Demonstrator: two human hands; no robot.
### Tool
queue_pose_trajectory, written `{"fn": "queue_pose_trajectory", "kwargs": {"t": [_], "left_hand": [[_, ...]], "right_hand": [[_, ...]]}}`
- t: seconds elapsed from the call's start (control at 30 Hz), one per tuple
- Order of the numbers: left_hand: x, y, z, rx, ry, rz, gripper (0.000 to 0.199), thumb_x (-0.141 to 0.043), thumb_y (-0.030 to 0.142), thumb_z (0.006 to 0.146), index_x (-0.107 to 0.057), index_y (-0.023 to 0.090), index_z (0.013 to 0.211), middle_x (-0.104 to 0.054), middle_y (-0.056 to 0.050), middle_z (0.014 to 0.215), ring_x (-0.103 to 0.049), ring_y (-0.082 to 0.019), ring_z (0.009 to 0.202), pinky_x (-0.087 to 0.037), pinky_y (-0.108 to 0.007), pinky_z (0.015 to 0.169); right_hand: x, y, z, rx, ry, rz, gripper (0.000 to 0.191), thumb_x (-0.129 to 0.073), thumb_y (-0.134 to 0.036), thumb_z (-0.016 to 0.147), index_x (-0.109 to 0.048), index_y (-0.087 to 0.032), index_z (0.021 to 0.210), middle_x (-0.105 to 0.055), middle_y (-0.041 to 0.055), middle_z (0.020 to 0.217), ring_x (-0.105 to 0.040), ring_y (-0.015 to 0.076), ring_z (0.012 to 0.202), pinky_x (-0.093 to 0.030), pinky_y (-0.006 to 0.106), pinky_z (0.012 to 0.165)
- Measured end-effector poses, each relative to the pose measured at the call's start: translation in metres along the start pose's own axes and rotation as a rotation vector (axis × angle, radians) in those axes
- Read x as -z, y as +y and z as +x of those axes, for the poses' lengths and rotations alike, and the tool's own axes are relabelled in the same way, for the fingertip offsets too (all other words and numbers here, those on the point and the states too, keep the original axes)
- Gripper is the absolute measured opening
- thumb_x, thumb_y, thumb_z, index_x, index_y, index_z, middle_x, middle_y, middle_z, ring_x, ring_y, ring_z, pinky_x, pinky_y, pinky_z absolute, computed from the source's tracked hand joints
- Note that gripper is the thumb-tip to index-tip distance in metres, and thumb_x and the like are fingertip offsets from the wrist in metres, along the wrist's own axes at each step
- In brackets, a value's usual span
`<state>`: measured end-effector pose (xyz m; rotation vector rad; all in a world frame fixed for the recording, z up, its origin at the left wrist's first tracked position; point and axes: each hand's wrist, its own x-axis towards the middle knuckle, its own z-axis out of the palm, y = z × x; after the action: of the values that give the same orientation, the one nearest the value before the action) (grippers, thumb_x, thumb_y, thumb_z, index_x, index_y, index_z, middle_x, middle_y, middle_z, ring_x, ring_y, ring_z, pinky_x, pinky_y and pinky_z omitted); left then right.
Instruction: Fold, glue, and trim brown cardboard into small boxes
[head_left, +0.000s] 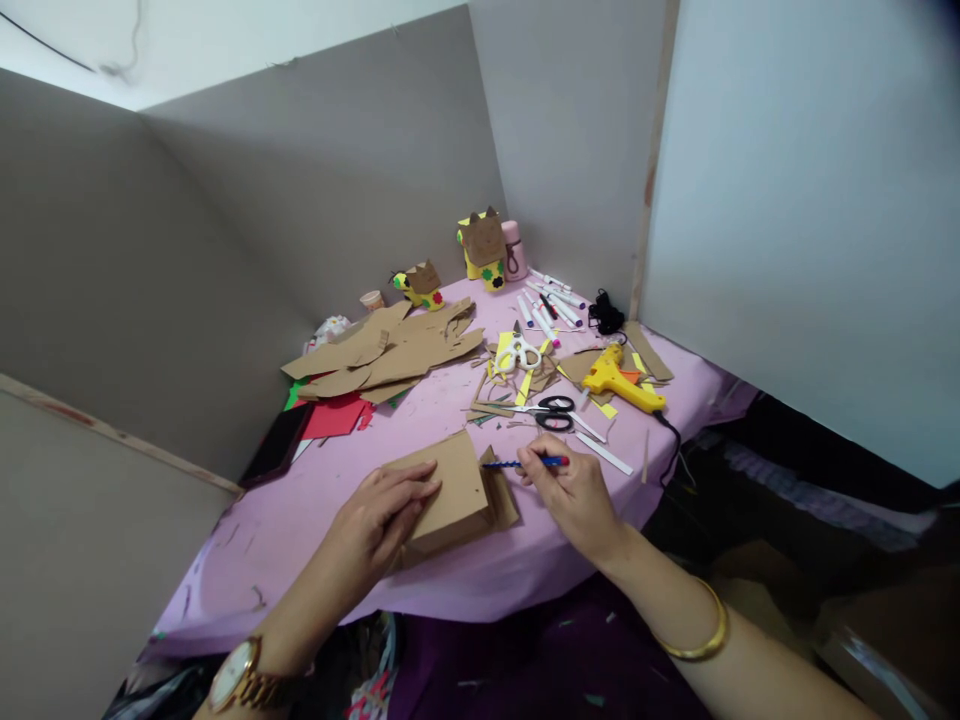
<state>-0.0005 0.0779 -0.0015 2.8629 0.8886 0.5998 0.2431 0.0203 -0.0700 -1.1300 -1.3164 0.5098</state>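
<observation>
A folded brown cardboard box (456,492) lies at the near edge of the pink-covered table. My left hand (386,510) rests on its left part, fingers spread over the top face and holding nothing. My right hand (574,492) is closed round a blue pencil (555,461) with a red end. The pencil points left, its tip at the box's right side by the open flaps. A small dark mark shows on the top face near that side. Just beyond my right hand are black-handled scissors (555,413).
Cardboard pieces (397,355), red paper (334,415) and a dark phone (277,447) lie left. White scissors (517,352), markers (555,302) and a yellow glue gun (621,380) with its cord are right. Decorated figures (484,245) and a pink bottle (514,252) stand behind, near grey panels.
</observation>
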Motion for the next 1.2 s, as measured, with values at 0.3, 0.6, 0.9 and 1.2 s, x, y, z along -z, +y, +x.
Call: {"fn": "queue_pose_trajectory", "kwargs": {"t": [0.3, 0.6, 0.9, 1.2], "left_hand": [[0.002, 0.001, 0.002, -0.060, 0.024, 0.031, 0.023, -0.048, 0.017, 0.094, -0.069, 0.019, 0.105, -0.073, -0.012, 0.112, -0.067, -0.023, 0.104, -0.055, -0.036, 0.085], [0.001, 0.000, 0.002, -0.030, 0.024, 0.017, 0.024, -0.048, 0.019, 0.094, -0.068, 0.021, 0.106, -0.072, -0.011, 0.115, -0.066, -0.023, 0.105, -0.055, -0.038, 0.086], [0.001, -0.001, 0.002, -0.056, 0.020, 0.038, 0.023, -0.048, 0.017, 0.094, -0.067, 0.020, 0.106, -0.072, -0.013, 0.115, -0.065, -0.023, 0.108, -0.055, -0.038, 0.088], [0.002, 0.000, 0.001, -0.044, 0.012, 0.032, 0.023, -0.048, 0.016, 0.095, -0.066, 0.020, 0.108, -0.071, -0.012, 0.115, -0.065, -0.022, 0.108, -0.055, -0.036, 0.087]], "right_hand": [[-0.008, 0.002, 0.001, 0.054, -0.047, -0.103, 0.019, -0.057, -0.032, 0.096, -0.065, -0.016, 0.091, -0.067, -0.0016, 0.082, -0.064, 0.0116, 0.065, -0.055, 0.029, 0.063], [-0.005, -0.005, -0.003, 0.109, -0.073, -0.159, 0.019, -0.057, -0.032, 0.096, -0.064, -0.016, 0.090, -0.066, -0.0024, 0.079, -0.063, 0.0110, 0.063, -0.054, 0.029, 0.061], [0.004, -0.019, -0.019, 0.163, -0.081, -0.136, 0.028, -0.052, -0.031, 0.098, -0.057, -0.017, 0.074, -0.052, -0.0085, 0.060, -0.052, 0.0085, 0.050, -0.046, 0.024, 0.051], [0.019, -0.030, -0.022, 0.106, -0.079, -0.103, 0.030, -0.045, -0.022, 0.096, -0.051, -0.020, 0.066, -0.049, -0.0068, 0.054, -0.051, 0.0092, 0.048, -0.040, 0.023, 0.049]]}}
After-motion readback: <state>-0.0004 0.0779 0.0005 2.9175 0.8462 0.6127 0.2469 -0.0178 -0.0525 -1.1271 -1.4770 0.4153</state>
